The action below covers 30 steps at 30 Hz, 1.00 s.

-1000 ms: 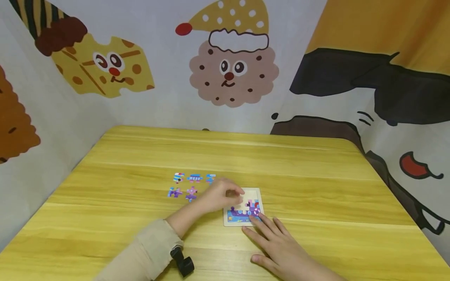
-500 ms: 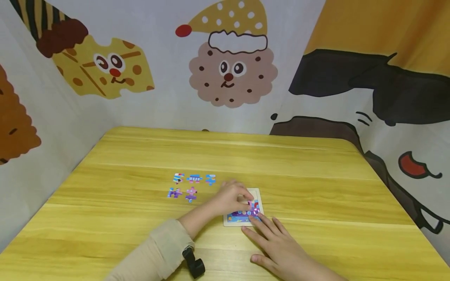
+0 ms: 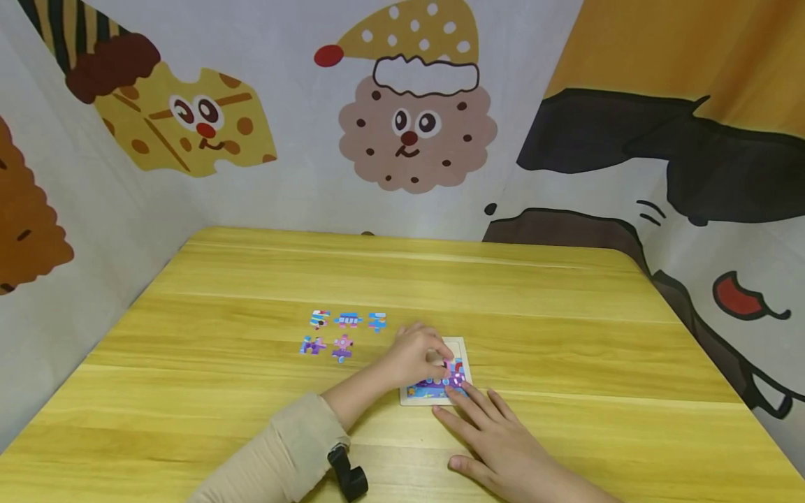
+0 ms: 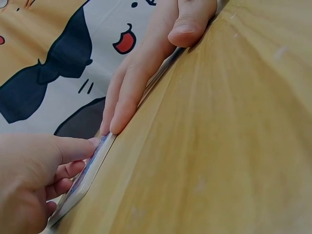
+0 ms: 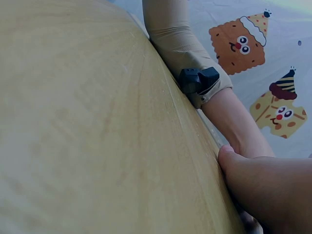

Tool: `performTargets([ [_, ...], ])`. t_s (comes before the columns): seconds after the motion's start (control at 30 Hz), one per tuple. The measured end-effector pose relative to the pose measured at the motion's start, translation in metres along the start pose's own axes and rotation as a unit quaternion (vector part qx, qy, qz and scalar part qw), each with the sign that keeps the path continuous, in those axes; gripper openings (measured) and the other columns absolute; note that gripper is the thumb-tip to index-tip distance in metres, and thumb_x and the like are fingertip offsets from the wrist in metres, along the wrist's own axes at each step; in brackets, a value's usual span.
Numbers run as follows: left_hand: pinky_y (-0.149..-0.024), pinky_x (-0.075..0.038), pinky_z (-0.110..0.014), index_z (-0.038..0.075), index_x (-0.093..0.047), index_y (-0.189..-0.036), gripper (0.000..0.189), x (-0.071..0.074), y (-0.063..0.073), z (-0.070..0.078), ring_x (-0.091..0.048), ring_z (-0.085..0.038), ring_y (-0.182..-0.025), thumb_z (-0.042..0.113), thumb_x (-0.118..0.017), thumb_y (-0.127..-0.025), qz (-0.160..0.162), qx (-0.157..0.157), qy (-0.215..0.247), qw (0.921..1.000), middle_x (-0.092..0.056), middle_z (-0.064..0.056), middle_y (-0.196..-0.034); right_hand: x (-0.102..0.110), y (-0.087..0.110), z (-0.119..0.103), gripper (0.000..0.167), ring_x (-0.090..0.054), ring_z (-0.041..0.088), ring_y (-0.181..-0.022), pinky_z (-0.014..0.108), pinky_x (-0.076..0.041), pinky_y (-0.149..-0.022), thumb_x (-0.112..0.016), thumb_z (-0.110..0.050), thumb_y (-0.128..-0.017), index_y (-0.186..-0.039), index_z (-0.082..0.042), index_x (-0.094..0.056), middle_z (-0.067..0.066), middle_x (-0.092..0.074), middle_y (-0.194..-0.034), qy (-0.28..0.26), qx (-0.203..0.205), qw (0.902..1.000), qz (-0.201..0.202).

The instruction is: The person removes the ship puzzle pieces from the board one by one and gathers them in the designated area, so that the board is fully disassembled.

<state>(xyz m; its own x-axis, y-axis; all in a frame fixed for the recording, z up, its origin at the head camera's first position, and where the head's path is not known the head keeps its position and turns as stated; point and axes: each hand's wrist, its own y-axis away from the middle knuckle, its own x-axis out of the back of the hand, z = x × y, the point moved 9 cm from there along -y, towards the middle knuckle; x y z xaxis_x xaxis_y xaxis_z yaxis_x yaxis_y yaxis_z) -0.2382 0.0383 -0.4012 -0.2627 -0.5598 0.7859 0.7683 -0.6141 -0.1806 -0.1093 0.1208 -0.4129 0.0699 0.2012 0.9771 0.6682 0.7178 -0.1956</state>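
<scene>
A small square jigsaw board (image 3: 458, 345) with a pale frame lies on the table, partly filled with a purple and blue picture. My left hand (image 3: 415, 355) reaches over it from the left, thumb and index finger pinching a pink puzzle piece (image 3: 448, 364) in the picture. In the left wrist view, the left thumb (image 4: 78, 147) lies at the board's face with the other fingers curled below. My right hand (image 3: 497, 433) lies flat with spread fingers, its fingertips at the board's lower right edge. The left hand covers part of the board.
Several loose puzzle pieces (image 3: 342, 347) lie in two rows left of the board. The wooden table (image 3: 534, 300) reaches back to a cartoon-printed curtain (image 3: 289, 188). A black strapped device (image 3: 348, 475) sits at the left sleeve's cuff.
My left hand has moved right and slightly down over the board, onto the pink piece, then stayed nearly still. The right hand and the loose pieces keep their places.
</scene>
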Motion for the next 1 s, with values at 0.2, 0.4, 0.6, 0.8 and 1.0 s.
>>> performTargets([
  [0.2, -0.101, -0.027, -0.049, 0.017, -0.075, -0.095, 0.019, -0.0010, 0.0001, -0.0010, -0.049, -0.013, -0.105, 0.024, -0.080, -0.078, 0.000, 0.014, 0.018, 0.9997, -0.064, 0.010, -0.100, 0.0002, -0.0004, 0.0004, 0.060, -0.021, 0.034, -0.140, 0.033, 0.013, -0.110, -0.048, -0.047, -0.097, -0.150, -0.021, -0.034, 0.009, -0.028, -0.154, -0.002, 0.000, 1.0000, -0.001],
  [0.4, -0.098, -0.028, -0.045, 0.017, -0.075, -0.095, 0.020, -0.0006, -0.0006, -0.0017, -0.049, -0.009, -0.097, 0.023, -0.081, -0.077, 0.009, 0.012, 0.033, 0.9993, -0.067, 0.012, -0.097, -0.0007, -0.0008, 0.0014, 0.060, -0.020, 0.033, -0.141, 0.032, 0.012, -0.110, -0.047, -0.048, -0.097, -0.150, -0.022, -0.034, 0.008, -0.027, -0.155, -0.006, -0.004, 1.0000, -0.005],
  [0.6, -0.095, -0.036, -0.039, 0.014, -0.074, -0.095, 0.020, 0.0001, -0.0006, -0.0021, -0.053, -0.002, -0.081, 0.018, -0.082, -0.077, 0.013, 0.005, 0.076, 0.9970, -0.067, 0.015, -0.083, 0.0002, -0.0008, 0.0010, 0.060, -0.021, 0.033, -0.140, 0.033, 0.011, -0.111, -0.047, -0.049, -0.097, -0.150, -0.022, -0.034, 0.008, -0.028, -0.154, 0.001, -0.001, 1.0000, -0.003],
  [0.8, -0.064, -0.050, -0.022, 0.007, -0.073, -0.095, 0.017, -0.0001, 0.0001, -0.0025, -0.058, -0.004, -0.068, 0.008, -0.079, -0.079, 0.010, 0.007, 0.168, 0.9857, -0.064, 0.011, -0.074, 0.0030, -0.0009, 0.0001, 0.061, -0.023, 0.033, -0.139, 0.034, 0.009, -0.112, -0.049, -0.048, -0.097, -0.149, -0.022, -0.035, 0.008, -0.030, -0.153, 0.007, 0.004, 0.9999, 0.009],
  [1.0, -0.065, -0.050, -0.025, 0.009, -0.073, -0.096, 0.017, 0.0023, 0.0024, -0.0098, -0.057, -0.010, -0.073, 0.009, -0.078, -0.080, 0.022, 0.046, 0.226, 0.9729, -0.063, 0.008, -0.078, 0.0028, -0.0006, 0.0000, 0.061, -0.024, 0.033, -0.139, 0.035, 0.009, -0.112, -0.049, -0.049, -0.096, -0.149, -0.022, -0.036, 0.009, -0.031, -0.153, 0.009, 0.002, 0.9999, 0.009],
])
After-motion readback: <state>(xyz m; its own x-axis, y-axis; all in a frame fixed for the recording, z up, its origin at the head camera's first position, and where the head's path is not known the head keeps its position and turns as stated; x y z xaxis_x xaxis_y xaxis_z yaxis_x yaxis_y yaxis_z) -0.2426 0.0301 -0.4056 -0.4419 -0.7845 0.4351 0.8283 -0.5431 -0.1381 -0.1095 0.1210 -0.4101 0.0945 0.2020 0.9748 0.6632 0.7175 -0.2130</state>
